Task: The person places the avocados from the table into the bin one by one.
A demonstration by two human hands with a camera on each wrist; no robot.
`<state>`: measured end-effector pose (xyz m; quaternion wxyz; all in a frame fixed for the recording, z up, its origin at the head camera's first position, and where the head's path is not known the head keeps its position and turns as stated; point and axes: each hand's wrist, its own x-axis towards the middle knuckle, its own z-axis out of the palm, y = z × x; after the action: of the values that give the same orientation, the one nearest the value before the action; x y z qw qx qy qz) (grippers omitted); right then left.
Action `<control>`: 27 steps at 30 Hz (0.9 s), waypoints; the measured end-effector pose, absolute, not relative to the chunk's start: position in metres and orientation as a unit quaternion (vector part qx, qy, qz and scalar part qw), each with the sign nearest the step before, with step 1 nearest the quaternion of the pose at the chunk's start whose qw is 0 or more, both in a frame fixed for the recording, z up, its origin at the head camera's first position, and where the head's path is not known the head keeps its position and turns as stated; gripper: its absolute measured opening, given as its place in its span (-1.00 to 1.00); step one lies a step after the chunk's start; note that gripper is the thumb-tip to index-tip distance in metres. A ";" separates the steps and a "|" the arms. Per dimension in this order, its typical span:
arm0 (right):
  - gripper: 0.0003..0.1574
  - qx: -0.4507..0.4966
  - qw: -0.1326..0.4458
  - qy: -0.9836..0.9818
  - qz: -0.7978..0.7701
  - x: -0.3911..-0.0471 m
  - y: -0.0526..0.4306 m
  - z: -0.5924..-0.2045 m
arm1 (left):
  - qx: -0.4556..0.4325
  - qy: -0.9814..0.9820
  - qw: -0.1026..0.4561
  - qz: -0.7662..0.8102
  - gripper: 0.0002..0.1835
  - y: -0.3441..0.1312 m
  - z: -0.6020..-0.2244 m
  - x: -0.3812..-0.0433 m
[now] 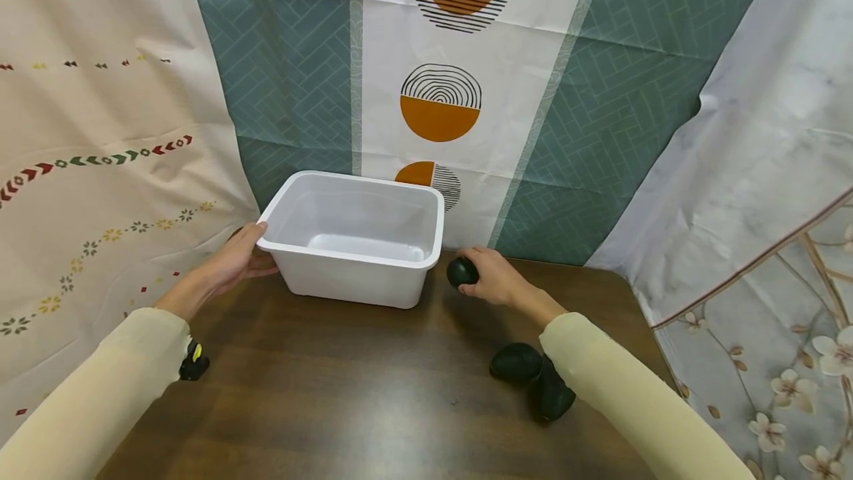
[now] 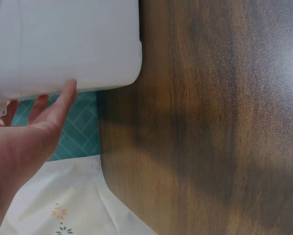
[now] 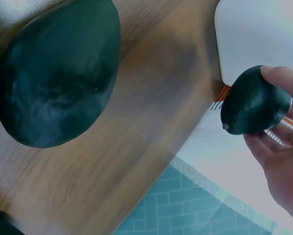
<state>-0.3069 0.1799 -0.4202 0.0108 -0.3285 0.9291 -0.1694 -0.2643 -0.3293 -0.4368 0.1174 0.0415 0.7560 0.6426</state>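
In the head view a white plastic bin stands on the brown table near the wall, with nothing visible inside. My left hand is at its left end, thumb at the rim corner. In the left wrist view the extended fingers touch the bin's outer wall. To the bin's right, my right hand grips a dark green avocado between thumb and fingers. Two more avocados, one at the left and one partly behind the sleeve, lie on the table nearer me.
The wooden table has its back edge along a patterned curtain. A cream cloth hangs on the left and a floral one on the right. A dark wrist device sits at the left cuff.
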 end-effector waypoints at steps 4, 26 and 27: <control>-0.21 -0.329 0.005 0.928 -0.174 -0.306 0.180 -0.417 | 0.041 0.758 0.117 0.640 -0.14 -0.330 -0.436 -0.265; -0.26 -0.305 -0.044 0.926 -0.219 -0.308 0.180 -0.400 | 0.043 0.762 0.118 0.636 -0.13 -0.330 -0.437 -0.265; -0.26 -0.305 -0.048 0.926 -0.217 -0.308 0.180 -0.400 | 0.043 0.761 0.118 0.636 -0.14 -0.330 -0.437 -0.265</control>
<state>-0.3082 0.1802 -0.4001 -0.0480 -0.3046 0.9261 -0.2171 -0.2651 -0.3301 -0.4373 0.1181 0.0426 0.7612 0.6363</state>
